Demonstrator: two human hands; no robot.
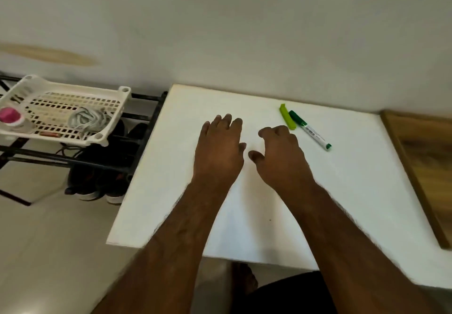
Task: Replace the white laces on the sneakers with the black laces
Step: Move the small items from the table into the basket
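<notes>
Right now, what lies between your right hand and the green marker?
In the head view, the lime clip lies between the right hand and the green marker.

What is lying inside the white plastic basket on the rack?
Inside the white basket lie a bundle of pale laces, a pink-lidded jar and a small reddish item. Anything beneath them is hidden.

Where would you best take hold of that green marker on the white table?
Grip the green marker round its bare white barrel, coming from above with the right hand, which lies nearest. It lies flat, its capped end close beside the green clip, so the middle leaves fingers more room.
</notes>
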